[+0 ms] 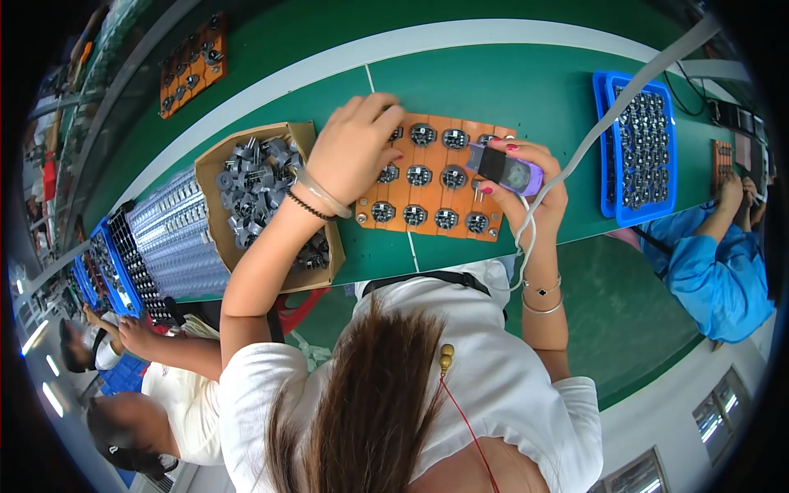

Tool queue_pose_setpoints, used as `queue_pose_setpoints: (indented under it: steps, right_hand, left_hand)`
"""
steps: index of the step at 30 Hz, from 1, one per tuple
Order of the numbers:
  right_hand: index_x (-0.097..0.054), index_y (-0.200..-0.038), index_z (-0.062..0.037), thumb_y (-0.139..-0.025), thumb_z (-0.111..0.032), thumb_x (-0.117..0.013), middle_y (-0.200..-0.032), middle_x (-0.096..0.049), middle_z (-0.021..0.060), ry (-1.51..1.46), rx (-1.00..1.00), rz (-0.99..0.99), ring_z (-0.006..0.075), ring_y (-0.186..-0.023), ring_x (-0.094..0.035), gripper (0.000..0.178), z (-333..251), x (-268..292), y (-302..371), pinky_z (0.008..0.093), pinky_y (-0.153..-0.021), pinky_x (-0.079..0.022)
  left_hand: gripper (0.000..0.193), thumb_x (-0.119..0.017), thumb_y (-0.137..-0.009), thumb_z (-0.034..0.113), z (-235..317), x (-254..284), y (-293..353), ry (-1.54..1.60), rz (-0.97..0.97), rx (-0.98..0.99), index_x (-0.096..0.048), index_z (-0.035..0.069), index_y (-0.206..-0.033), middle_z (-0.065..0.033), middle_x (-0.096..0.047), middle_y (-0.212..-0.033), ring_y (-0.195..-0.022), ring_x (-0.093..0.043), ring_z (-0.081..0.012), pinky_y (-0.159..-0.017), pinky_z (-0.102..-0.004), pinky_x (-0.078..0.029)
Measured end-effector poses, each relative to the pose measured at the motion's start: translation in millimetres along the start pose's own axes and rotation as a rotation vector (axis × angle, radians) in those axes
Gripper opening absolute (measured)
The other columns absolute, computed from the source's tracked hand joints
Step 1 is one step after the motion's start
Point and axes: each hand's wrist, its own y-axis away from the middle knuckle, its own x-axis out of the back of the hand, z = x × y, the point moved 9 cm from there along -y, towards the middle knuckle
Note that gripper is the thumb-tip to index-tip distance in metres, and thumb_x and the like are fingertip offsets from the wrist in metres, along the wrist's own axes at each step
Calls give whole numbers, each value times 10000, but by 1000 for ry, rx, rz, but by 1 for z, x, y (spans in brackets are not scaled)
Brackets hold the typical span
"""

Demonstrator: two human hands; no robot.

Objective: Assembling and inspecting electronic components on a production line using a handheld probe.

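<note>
An orange fixture board (400, 194) lies on the green bench in front of me, with several round grey-and-black electronic parts (418, 175) seated in rows. My left hand (359, 140) is bent over the board's upper left corner. Its thumb and fingers curl around a round part (397, 134) there, and what they grip is mostly hidden. In my right hand (538, 185), closed around it, is a purple handheld device (511, 172) with a black band and a white cable. Its black end is over the right side of the board, close to the parts.
To the left, a cardboard box (323, 140) holds loose grey parts, beside clear plastic trays (177, 238). Blue trays (604, 164) of round parts stand at right. Another orange board (194, 66) lies far left. A grey cable (633, 86) crosses overhead. Co-workers sit on both sides.
</note>
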Motion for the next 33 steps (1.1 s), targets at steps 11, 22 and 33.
queue_pose_setpoints:
  steps: [11,22,33]
  right_hand:
    - [-597,-1007,-37,-620,-79,-816,-1002,-637,95,56,61,-23,217,-915,-607,447,-12,-15,-10,307,-796,-496]
    - [-507,-1039,-36,-634,1,-789,-1048,-625,165,52,99,-66,266,-1022,-589,495,-15,-20,-6,370,-923,-449]
    - [-495,-1073,-40,-669,-31,-784,-1049,-612,161,-7,4,-10,248,-1014,-585,496,-3,-1,6,344,-882,-478]
  left_hand:
    - [148,-639,-720,33,24,15,3,293,-86,74,-572,27,-852,-95,-563,-921,-863,-571,-288,-747,-372,-481]
    - [406,-690,-705,38,34,29,0,321,28,31,-504,45,-1065,-118,-612,-917,-857,-608,-279,-738,-358,-492]
    - [204,-709,-687,136,-8,21,18,72,76,26,-549,72,-797,-33,-570,-915,-879,-534,-249,-749,-358,-422]
